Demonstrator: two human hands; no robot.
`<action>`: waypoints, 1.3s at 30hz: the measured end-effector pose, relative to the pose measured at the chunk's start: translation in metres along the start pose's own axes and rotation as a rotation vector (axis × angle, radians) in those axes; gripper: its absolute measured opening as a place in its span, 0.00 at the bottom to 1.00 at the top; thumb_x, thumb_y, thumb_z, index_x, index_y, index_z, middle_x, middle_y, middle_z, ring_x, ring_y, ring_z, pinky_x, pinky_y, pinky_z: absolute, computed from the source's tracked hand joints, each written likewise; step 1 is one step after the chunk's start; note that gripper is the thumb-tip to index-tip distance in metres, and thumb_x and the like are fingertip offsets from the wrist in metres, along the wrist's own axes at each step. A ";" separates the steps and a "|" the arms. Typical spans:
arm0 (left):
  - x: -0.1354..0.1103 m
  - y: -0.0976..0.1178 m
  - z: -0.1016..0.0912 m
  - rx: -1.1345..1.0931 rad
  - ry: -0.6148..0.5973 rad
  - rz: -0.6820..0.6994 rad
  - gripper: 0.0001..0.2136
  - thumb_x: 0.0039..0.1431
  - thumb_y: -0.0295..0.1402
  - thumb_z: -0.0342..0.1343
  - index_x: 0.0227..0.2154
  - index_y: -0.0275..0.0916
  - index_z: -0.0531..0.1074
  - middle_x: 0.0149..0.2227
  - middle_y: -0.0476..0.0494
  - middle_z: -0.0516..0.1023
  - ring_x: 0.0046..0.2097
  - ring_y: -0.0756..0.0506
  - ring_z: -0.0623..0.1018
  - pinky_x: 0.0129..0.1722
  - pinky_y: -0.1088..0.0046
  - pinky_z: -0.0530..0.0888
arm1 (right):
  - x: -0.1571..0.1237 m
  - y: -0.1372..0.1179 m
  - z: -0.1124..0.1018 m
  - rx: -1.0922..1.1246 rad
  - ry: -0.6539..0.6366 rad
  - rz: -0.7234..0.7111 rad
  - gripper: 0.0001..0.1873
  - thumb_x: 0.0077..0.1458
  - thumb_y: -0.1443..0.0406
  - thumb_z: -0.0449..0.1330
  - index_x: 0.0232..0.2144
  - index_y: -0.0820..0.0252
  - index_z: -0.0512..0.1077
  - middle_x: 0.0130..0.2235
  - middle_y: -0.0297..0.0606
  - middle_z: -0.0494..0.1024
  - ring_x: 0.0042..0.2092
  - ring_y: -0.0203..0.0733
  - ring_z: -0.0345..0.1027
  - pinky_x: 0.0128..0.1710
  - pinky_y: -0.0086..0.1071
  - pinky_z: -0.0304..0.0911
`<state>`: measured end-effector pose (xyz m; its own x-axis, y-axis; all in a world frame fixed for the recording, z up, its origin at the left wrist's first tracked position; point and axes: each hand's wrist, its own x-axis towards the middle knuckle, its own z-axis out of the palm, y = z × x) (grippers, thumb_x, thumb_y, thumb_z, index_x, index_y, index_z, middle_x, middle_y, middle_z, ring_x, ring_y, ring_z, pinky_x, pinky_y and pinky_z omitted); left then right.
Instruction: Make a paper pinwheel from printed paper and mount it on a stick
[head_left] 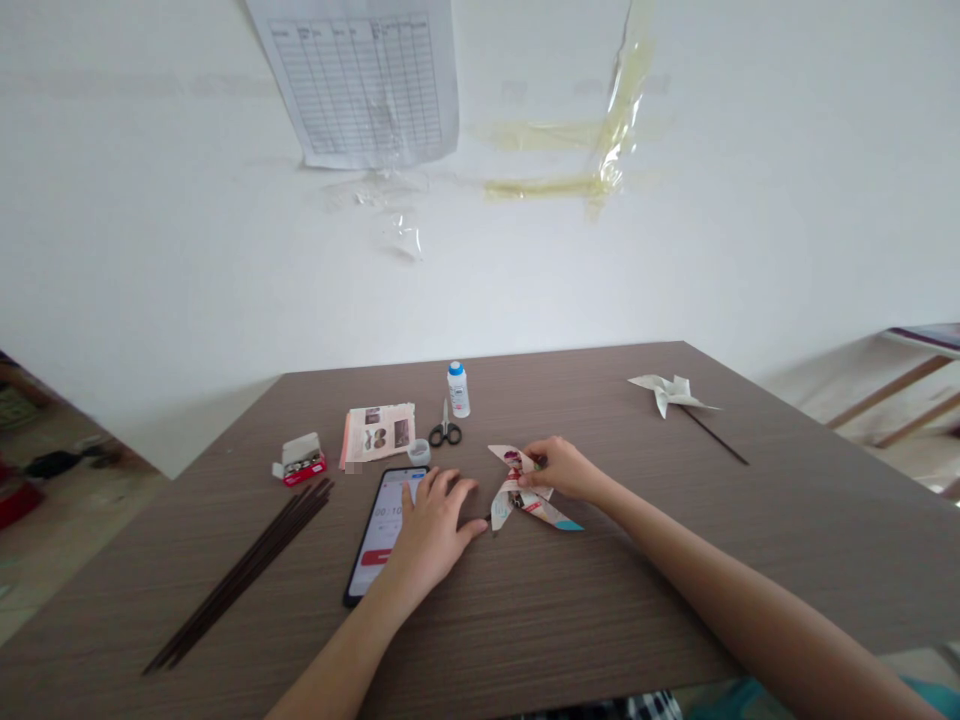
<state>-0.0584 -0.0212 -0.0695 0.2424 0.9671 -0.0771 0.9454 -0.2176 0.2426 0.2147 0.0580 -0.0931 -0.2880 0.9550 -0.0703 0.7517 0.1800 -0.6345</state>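
A folded paper pinwheel (525,495) made of printed magazine paper lies on the brown table (615,590). My right hand (564,470) pinches it at its centre, fingers closed on the paper. My left hand (433,528) lies flat with fingers spread, resting partly on a smartphone (377,535) whose screen shows a timer. Its fingertips point toward the pinwheel, a short gap away.
A bundle of thin dark sticks (244,572) lies at the left. Behind the phone are a red and white small box (300,462), cut magazine pages (379,434), a tape roll (418,452), scissors (445,430) and a glue bottle (458,389). A finished white pinwheel on a stick (675,393) lies far right.
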 end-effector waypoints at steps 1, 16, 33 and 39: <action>0.000 -0.001 0.000 -0.003 0.004 0.000 0.24 0.79 0.32 0.73 0.74 0.53 0.88 0.84 0.32 0.82 0.89 0.19 0.72 0.88 0.19 0.66 | 0.000 -0.001 0.000 -0.012 0.006 0.005 0.12 0.62 0.59 0.84 0.33 0.55 0.87 0.29 0.29 0.76 0.38 0.44 0.68 0.43 0.36 0.58; 0.003 -0.009 0.008 -0.003 0.031 0.045 0.23 0.79 0.36 0.73 0.73 0.54 0.88 0.82 0.30 0.83 0.87 0.16 0.75 0.86 0.17 0.68 | -0.003 -0.007 0.004 -0.038 0.011 0.031 0.11 0.64 0.55 0.81 0.39 0.54 0.93 0.32 0.31 0.85 0.44 0.49 0.80 0.62 0.42 0.70; 0.004 -0.001 0.004 0.026 -0.002 0.038 0.23 0.81 0.34 0.71 0.74 0.53 0.88 0.83 0.30 0.81 0.88 0.17 0.73 0.87 0.18 0.68 | -0.003 -0.011 0.005 -0.169 0.018 0.080 0.04 0.68 0.59 0.82 0.45 0.48 0.96 0.41 0.37 0.92 0.57 0.57 0.84 0.72 0.49 0.68; 0.004 0.003 0.001 0.041 -0.025 0.033 0.24 0.81 0.33 0.71 0.75 0.51 0.88 0.85 0.29 0.80 0.88 0.17 0.73 0.87 0.17 0.68 | -0.005 -0.013 0.005 -0.207 0.004 0.080 0.05 0.71 0.56 0.81 0.46 0.47 0.96 0.44 0.38 0.92 0.59 0.58 0.84 0.71 0.47 0.68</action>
<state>-0.0542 -0.0179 -0.0700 0.2781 0.9559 -0.0939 0.9449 -0.2547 0.2056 0.2038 0.0497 -0.0882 -0.2203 0.9691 -0.1106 0.8780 0.1477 -0.4553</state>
